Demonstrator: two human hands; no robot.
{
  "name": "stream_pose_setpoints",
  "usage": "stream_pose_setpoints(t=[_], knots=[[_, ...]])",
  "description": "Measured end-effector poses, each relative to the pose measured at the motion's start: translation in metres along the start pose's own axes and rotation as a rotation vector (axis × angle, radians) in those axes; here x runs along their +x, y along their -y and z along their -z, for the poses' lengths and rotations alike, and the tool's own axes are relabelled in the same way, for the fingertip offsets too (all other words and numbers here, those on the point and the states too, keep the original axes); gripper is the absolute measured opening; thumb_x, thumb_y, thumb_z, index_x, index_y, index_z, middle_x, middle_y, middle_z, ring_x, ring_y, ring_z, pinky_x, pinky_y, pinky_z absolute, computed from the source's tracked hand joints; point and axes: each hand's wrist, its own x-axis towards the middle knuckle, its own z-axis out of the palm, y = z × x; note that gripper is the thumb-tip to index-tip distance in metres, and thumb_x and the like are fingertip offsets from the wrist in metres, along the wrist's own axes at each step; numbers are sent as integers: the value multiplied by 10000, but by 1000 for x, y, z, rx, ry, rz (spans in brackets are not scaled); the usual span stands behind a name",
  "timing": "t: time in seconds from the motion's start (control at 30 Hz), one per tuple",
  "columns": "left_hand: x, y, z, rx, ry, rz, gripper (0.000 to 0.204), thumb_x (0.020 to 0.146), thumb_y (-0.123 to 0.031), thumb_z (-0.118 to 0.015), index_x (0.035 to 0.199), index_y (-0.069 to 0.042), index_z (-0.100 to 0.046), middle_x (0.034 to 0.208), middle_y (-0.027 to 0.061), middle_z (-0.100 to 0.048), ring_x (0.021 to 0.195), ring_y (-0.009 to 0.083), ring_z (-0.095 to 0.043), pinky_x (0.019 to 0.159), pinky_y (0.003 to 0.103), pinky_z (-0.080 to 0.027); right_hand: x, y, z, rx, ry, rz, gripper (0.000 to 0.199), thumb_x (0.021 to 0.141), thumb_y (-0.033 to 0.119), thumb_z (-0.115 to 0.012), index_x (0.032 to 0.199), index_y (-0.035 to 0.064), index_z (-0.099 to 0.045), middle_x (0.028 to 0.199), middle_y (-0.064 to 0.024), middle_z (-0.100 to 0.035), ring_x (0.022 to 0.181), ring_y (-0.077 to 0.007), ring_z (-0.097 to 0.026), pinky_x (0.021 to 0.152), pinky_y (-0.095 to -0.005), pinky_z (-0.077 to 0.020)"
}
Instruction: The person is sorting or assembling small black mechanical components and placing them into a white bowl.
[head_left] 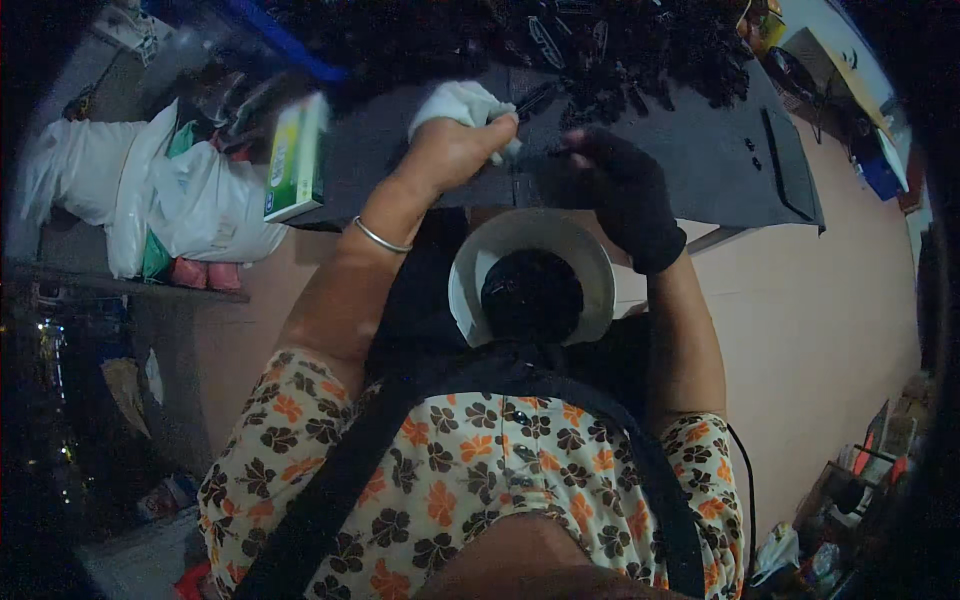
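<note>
My left hand point(455, 150) is bare, with a metal bangle at the wrist, and is closed on a white cloth point(455, 100) and a thin dark piece at the fingertips. My right hand point(625, 185) wears a black glove and its fingers pinch a small dark part next to the left fingertips. Both hands hover over the front edge of a dark grey table point(700, 150). A heap of small black parts point(600, 50) lies at the far side of the table. Below the hands, on my lap, sits a white bowl point(475, 265) filled with dark pieces.
A green and white box point(295, 160) stands tilted at the table's left edge. White plastic bags point(170, 190) lie on a shelf to the left. Pinkish floor point(820, 320) spreads on the right, with assorted clutter at the lower right corner.
</note>
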Motion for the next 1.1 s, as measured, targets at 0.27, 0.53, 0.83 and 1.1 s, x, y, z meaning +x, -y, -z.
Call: stream_pose_setpoints(t=[0.27, 0.53, 0.83, 1.1], knots=[[-25, -21, -8, -901, 94, 275, 65, 837, -72, -545, 847, -26, -589, 782, 50, -592, 619, 106, -579, 503, 238, -486, -2, 18, 0, -241, -2, 188, 205, 793, 81, -623, 994, 48, -603, 885, -101, -636, 787, -182, -615, 676, -305, -490], [-24, -22, -3, -993, 240, 293, 181, 858, -55, -471, 998, 6, -569, 806, 62, -597, 650, 101, -594, 533, 238, -521, -4, 24, -2, -385, 17, 313, 154, 776, 61, -623, 927, 47, -592, 845, -128, -622, 756, -268, -618, 637, -337, -482], [-31, -17, 0, -1134, 374, 216, 254, 897, -82, -444, 1104, 48, -513, 950, 152, -600, 857, 201, -625, 652, 279, -561, -3, 23, -1, -483, 26, 377, 130, 790, 93, -603, 909, 45, -581, 818, -137, -609, 703, -298, -604, 592, -360, -469], [-46, -29, -18, -653, 24, 70, 309, 879, -50, -493, 1169, 56, -472, 1066, 147, -578, 955, 223, -594, 775, 311, -517, -4, 25, -9, -231, -154, 28, 198, 885, 199, -498, 816, 35, -582, 610, -97, -564, 564, -198, -568, 526, -308, -425]])
